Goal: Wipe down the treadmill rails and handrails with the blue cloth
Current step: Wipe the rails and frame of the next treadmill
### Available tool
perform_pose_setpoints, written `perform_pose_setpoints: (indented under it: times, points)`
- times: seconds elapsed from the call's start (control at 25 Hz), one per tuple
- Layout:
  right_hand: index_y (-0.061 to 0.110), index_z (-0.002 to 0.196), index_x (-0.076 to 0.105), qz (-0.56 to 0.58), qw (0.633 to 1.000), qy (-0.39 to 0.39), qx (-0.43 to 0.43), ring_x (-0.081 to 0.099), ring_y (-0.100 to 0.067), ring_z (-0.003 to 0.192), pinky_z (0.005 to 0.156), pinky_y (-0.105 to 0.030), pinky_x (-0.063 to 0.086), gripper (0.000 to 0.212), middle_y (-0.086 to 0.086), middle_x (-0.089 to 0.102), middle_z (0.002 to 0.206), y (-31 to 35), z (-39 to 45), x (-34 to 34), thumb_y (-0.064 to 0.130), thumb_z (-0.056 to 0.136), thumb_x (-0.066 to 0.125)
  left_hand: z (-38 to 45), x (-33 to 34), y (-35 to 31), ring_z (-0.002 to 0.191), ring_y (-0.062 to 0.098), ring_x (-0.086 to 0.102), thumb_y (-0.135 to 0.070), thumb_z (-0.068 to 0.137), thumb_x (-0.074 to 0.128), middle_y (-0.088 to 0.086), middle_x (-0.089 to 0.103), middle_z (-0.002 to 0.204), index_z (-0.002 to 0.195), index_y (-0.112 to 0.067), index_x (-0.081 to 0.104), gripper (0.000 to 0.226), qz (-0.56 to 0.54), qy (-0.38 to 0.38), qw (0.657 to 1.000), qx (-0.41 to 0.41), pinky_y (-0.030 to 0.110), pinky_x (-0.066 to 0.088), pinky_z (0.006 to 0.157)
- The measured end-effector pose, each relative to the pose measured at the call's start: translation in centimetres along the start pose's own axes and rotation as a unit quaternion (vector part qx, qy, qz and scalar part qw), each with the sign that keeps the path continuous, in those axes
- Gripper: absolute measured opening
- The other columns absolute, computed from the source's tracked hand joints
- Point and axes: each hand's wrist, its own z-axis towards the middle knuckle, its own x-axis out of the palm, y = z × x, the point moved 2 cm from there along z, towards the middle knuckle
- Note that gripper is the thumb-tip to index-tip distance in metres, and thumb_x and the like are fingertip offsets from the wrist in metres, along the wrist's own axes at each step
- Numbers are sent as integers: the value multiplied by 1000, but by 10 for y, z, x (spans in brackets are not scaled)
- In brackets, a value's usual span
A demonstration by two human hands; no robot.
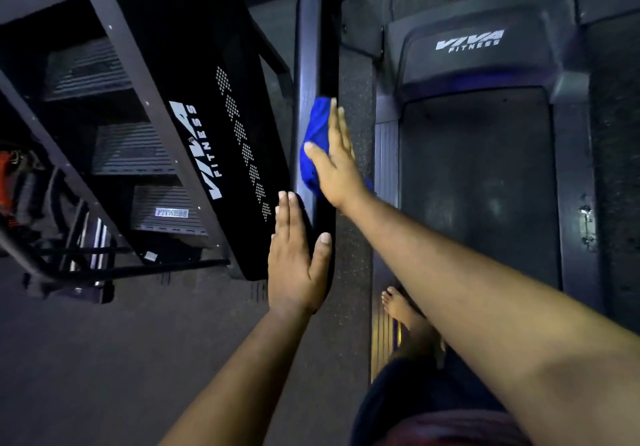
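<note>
the blue cloth [316,141] is bunched on the dark handrail [313,65], partway along it. the right hand [334,160] presses it flat there with straight fingers. the left hand [296,262] lies flat on the handrail's near end, fingers straight, holding nothing. the treadmill belt [478,175] lies to the right below.

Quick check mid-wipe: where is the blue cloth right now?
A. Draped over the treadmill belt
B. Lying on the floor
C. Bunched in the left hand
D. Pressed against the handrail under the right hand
D: the blue cloth sits between the flat right hand and the dark handrail, while the left hand rests bare on the rail nearer the camera.
</note>
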Motion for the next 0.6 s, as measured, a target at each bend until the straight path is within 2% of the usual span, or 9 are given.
perform_pose_setpoints:
  times: [0.16,0.28,0.4,0.6]
  points:
    - [25,152,1,-10,998,27,-54,-3,-20,153,124,-40,2,73,-3,-4,164,-18,-74,12,45,90,36,0,-5,-1,153,6,-3,-80,89,7,-9,-1,167,159,-21,8,92,-47,12,999,-23,55,14,122]
    - [32,156,2,5,1000,5,-22,-8,-19,153,125,-47,1,76,-1,-5,166,-6,-17,11,48,91,37,13,-11,-4,151,2,-8,-82,85,3,-14,-9,165,159,-28,2,91,-6,42,999,-11,54,3,123]
    - [31,157,3,-12,1000,-11,-12,-8,-18,153,124,-50,3,74,-4,-2,167,18,58,-7,42,95,41,62,-18,-15,151,3,-10,-78,88,10,-11,-11,166,159,-24,0,90,28,56,998,5,53,1,123]
    - [42,154,3,13,1000,9,-27,-7,-16,153,124,-49,3,70,4,-7,166,3,31,1,42,96,43,137,-26,-33,149,-4,-10,-79,87,10,-14,-8,166,158,-27,-3,88,-33,70,997,12,49,0,124]
